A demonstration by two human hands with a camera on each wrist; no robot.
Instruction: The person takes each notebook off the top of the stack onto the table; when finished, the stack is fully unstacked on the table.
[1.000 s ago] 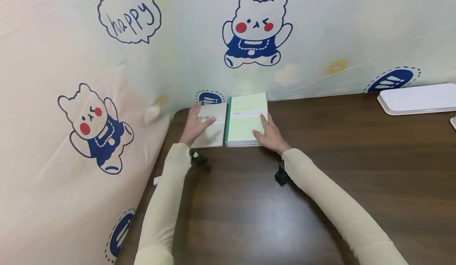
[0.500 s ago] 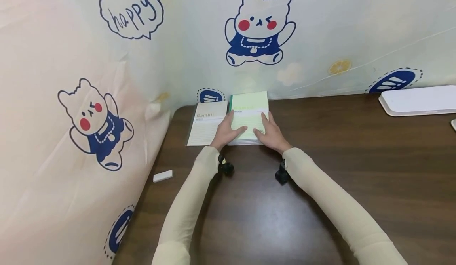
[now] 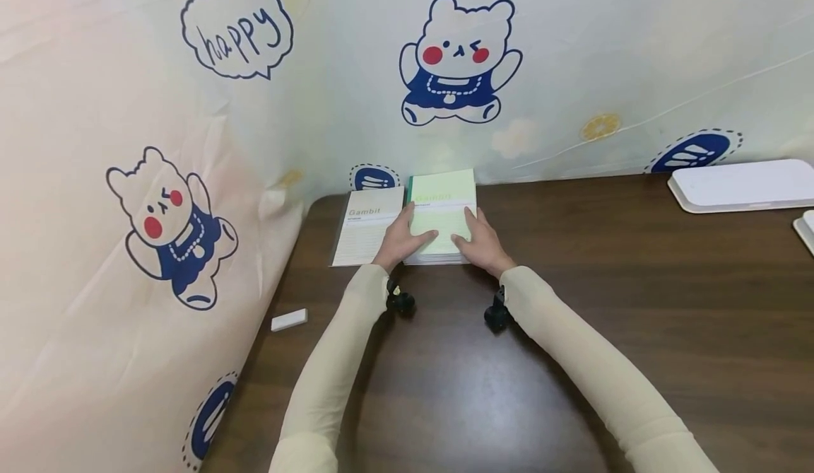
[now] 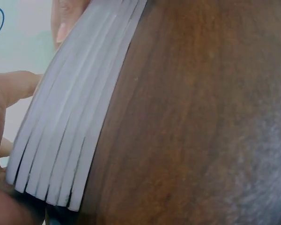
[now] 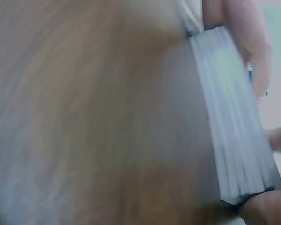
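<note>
Both hands laid on the green notebook stack (image 3: 441, 215), the landmark here: left hand (image 3: 399, 241) at its near left corner, fingers lying across the top cover and thumb side down at the edge; right hand (image 3: 485, 242) at its near right corner, fingers resting along the right edge. Seen from the wrist views, a fingertip low at the corner of the fanned page edges (image 4: 68, 140) and a finger over the top of the stack (image 5: 234, 140), so apparently clasping the stack from two sides rather than pressing flat. Best handled, at a guess, by squeezing evenly from both corners and keeping the thin booklets square, since smooth paper covers slide on one another and the fanned edges already show some slip. Stack sitting at the far edge of the dark wood-grain table (image 3: 572, 331), touching the printed bear curtain (image 3: 458, 63) behind it. Just left of the stack, a single beige notebook (image 3: 367, 227) marked Gambit, flat and matte. Well left and nearer than the stack, a small white eraser (image 3: 289, 319). Far right of the stack, a white tray (image 3: 740, 184) with rounded corners.
</note>
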